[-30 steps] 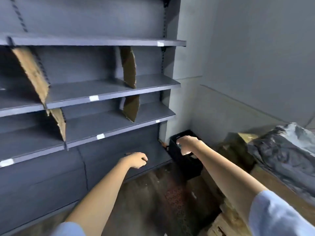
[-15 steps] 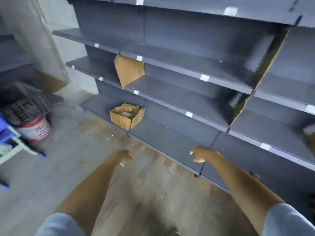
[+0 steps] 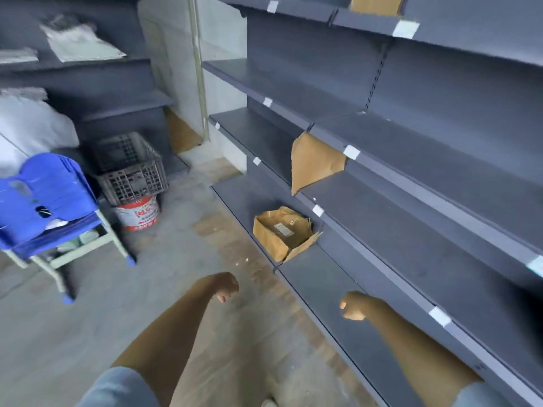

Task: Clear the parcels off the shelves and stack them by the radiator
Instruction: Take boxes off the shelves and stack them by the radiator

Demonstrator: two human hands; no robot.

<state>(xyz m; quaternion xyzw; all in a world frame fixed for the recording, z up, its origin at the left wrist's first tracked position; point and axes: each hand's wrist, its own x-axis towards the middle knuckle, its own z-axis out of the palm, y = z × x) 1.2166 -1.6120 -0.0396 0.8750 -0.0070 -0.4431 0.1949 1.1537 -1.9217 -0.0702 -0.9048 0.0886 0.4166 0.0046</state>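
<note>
A battered brown cardboard parcel point(image 3: 283, 233) lies on the bottom board of the dark grey shelving point(image 3: 411, 177) that runs along my right. My left hand point(image 3: 224, 286) is out in front over the floor, short of the parcel, fingers curled and holding nothing. Above the bottom board, nearer to me than the parcel, my right hand point(image 3: 354, 305) is balled into a fist and also holds nothing. Pale flat packets point(image 3: 82, 44) lie on a second shelf unit at the far left. No radiator is in view.
Brown cardboard dividers point(image 3: 316, 164) stick out between the shelf boards. On the left stand stacked blue chairs point(image 3: 44, 198), a black crate point(image 3: 132, 168) on a red-and-white bucket point(image 3: 138, 214), and a white bag point(image 3: 26, 127). Concrete floor point(image 3: 88, 333) stretches ahead.
My view has swung left from the room's corner along the shelving and moved closer to the cardboard parcel. Both hands stay curled with nothing in them.
</note>
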